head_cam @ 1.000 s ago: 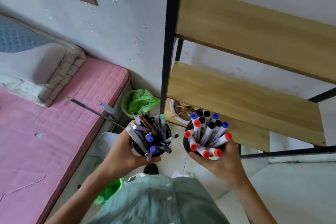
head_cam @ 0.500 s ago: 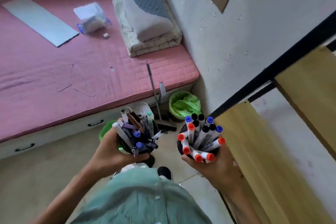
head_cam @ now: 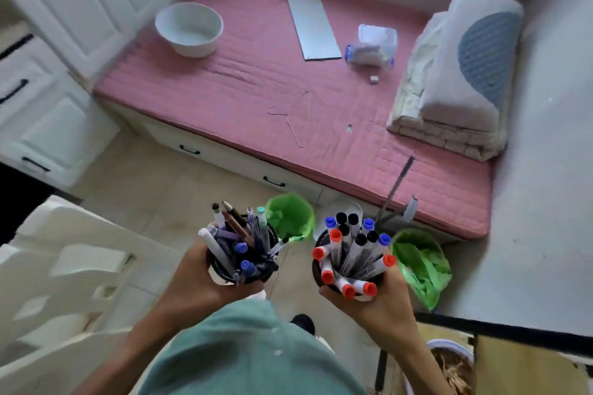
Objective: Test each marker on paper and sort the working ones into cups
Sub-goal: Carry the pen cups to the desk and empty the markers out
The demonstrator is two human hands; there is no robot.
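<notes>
Each grip is closed around a cup: the left hand (head_cam: 195,279) holds a dark cup of mixed pens (head_cam: 239,250), the right hand (head_cam: 382,301) a cup of capped markers (head_cam: 351,258). Over the last second the view has swung from the wooden shelves to the pink bed (head_cam: 256,99). No paper is evident; testing seems not yet begun.

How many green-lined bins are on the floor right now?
2. One green-lined bin sits beyond the left hand and its cup; the other sits beside the right hand, by the bed corner.
</notes>
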